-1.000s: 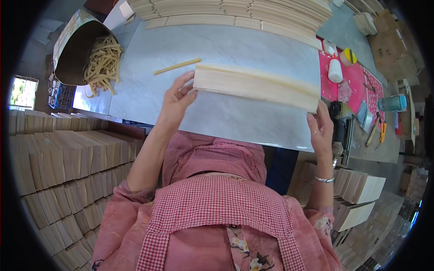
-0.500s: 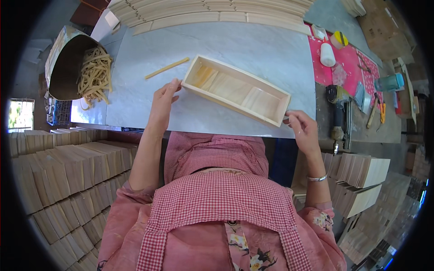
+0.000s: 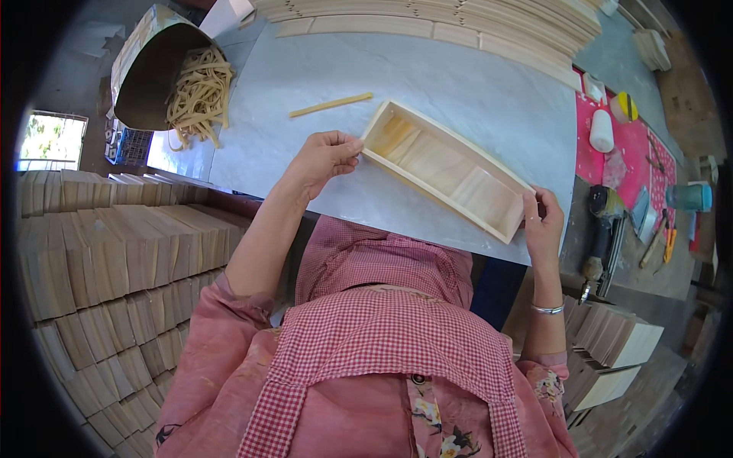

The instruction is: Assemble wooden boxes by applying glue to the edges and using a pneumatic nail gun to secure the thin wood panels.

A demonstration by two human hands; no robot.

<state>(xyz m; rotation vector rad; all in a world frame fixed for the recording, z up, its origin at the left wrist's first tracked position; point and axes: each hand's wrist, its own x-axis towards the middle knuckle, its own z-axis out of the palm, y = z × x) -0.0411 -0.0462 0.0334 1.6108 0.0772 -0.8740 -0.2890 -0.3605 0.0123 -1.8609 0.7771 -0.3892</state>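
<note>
A long, open-topped wooden box (image 3: 447,164) lies slantwise on the grey-white tabletop, its bare inside facing up. At its left end, my left hand (image 3: 327,162) is closed, with thumb and forefinger pinching the near corner and the other fingers curled in. My right hand (image 3: 544,227) grips the right end, its thumb against the end wall and the fingers partly hidden behind it. Beyond the box's left end lies a thin, straight wooden strip (image 3: 330,104), touched by neither hand.
A tipped container (image 3: 156,72) at the left spills tan curled strips (image 3: 200,95) onto the table. Long wooden pieces (image 3: 427,27) line the back. At the right are a white bottle (image 3: 602,131), yellow tape (image 3: 625,108) and tools. Wooden panels (image 3: 137,256) are stacked below left.
The whole view has swung, shifting the scene rightward and turning it slightly. My left fingers now pinch the box's corner, and my right hand has moved up along its end. The box has barely moved on the table.
</note>
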